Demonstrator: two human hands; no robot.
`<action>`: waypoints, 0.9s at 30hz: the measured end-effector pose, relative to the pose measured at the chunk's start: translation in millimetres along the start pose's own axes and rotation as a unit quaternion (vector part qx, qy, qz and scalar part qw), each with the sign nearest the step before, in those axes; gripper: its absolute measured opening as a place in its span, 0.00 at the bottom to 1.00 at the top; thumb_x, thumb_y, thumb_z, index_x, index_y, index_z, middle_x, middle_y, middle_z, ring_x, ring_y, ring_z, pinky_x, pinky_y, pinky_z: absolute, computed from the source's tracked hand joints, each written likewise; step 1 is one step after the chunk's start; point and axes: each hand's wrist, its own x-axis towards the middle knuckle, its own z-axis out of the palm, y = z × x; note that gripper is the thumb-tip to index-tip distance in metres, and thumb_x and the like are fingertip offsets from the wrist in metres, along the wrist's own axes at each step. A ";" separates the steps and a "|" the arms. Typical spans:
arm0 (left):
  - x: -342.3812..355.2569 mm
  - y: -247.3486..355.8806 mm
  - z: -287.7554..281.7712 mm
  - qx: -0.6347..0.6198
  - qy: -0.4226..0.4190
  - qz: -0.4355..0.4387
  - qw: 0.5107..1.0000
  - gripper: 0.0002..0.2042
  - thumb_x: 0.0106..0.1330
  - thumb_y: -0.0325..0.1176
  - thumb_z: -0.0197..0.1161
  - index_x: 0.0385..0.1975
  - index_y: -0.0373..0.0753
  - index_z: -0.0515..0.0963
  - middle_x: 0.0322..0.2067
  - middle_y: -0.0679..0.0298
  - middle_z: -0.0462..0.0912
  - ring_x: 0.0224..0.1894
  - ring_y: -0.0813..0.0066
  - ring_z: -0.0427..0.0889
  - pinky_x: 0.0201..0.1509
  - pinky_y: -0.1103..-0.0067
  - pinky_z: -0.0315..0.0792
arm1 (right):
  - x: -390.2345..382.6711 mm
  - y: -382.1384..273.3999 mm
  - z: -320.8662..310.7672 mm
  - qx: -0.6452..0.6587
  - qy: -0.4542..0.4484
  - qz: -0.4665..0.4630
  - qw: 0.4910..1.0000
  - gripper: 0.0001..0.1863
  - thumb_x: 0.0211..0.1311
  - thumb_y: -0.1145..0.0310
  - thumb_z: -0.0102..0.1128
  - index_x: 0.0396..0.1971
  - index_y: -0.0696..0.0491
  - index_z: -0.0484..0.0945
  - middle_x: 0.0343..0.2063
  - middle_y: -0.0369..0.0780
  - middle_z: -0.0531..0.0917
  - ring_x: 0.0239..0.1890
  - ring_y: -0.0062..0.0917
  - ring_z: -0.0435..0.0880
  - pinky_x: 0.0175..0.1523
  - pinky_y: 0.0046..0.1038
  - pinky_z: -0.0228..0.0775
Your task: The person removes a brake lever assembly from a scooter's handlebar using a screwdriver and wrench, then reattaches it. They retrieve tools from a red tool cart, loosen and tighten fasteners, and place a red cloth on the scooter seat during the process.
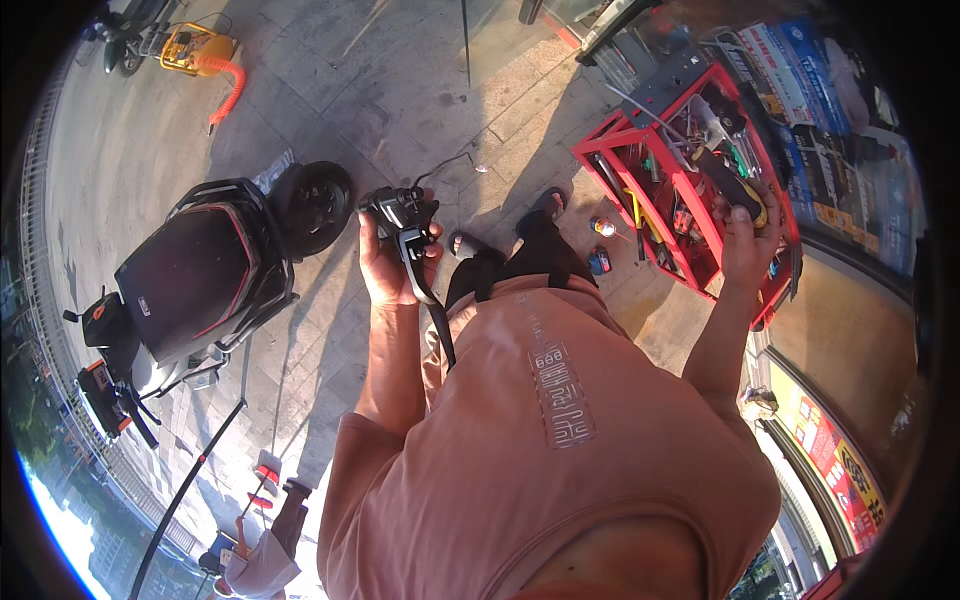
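Note:
My left hand (385,268) is closed around a black brake lever assembly (410,240). Its curved lever points down toward my shirt, and a thin black wire (443,165) trails from its top. Off to the right, my right hand (745,250) grips a screwdriver (728,185) by its black and yellow handle. A long thin shaft appears to run from that handle toward the upper left. This hand is over a red tool cart (682,175), whose trays hold several loose tools, some with yellow or green handles. What lies directly under the hand is hidden.
A black scooter (190,275) stands on the paving at left. Near my feet are a small lit lamp (603,227) and a blue object (599,262). A yellow machine with an orange hose (228,85) stands far left. Another person (262,565) is at lower left. Boxes (790,75) line the right.

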 end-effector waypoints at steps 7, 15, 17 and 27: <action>-58.5 39.5 -19.8 -0.106 0.013 0.094 0.990 0.28 0.64 0.59 0.52 0.55 0.42 0.71 0.58 0.41 0.66 0.40 0.55 0.80 0.34 0.72 0.74 | -12.4 -60.3 178.9 0.031 -0.335 -0.075 0.939 0.24 0.53 0.67 0.65 0.48 0.61 0.67 0.41 0.41 0.76 0.43 0.22 0.77 0.49 0.23 0.69; -106.2 45.1 -28.8 -0.121 0.060 0.309 0.941 0.27 0.67 0.55 0.51 0.55 0.39 0.69 0.52 0.43 0.72 0.41 0.50 0.79 0.42 0.55 0.76 | -10.3 -70.5 288.4 0.065 -0.508 -0.021 0.858 0.22 0.54 0.70 0.63 0.47 0.61 0.67 0.38 0.41 0.77 0.41 0.20 0.77 0.47 0.23 0.70; -112.7 41.2 -25.3 -0.107 0.100 0.383 0.912 0.27 0.67 0.54 0.51 0.56 0.38 0.68 0.51 0.43 0.73 0.43 0.49 0.79 0.43 0.52 0.76 | -1.2 -64.7 313.3 0.089 -0.545 -0.022 0.833 0.22 0.54 0.71 0.63 0.48 0.61 0.67 0.38 0.40 0.77 0.41 0.20 0.77 0.47 0.22 0.70; -122.3 4.6 19.1 -0.040 0.180 0.604 0.776 0.26 0.69 0.52 0.47 0.57 0.38 0.67 0.48 0.51 0.77 0.49 0.50 0.78 0.45 0.53 0.78 | 56.0 -59.3 418.3 0.209 -0.661 0.028 0.721 0.20 0.56 0.70 0.60 0.48 0.60 0.67 0.30 0.40 0.79 0.28 0.20 0.79 0.33 0.21 0.73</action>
